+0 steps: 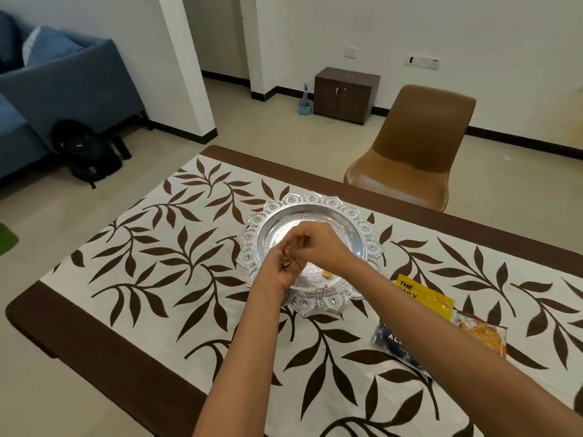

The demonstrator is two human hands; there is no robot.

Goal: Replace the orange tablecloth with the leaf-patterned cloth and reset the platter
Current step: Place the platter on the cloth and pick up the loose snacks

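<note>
brown surface [94, 335] carries the leaf-patterned cloth [176, 266], spread flat, with the silver platter [315, 200] at its middle. over the platter the left hand [277, 274] has its fingers curled round small brown pieces [287, 261]. the right hand [320, 246] bunches its fingers [301, 238] tip to tip just at 12 o'clock of those pieces; whether they pinch one i cannot tell. a yellowish bit [327, 274] lies in the platter. at 4 o'clock of the platter a yellow packet [422, 294] reads "the daily", a dark blue packet [394, 339] shows "al", and a clear packet [482, 332] holds orange-yellow contents. a brown chair [419, 143] stands at 1 o'clock.
</note>
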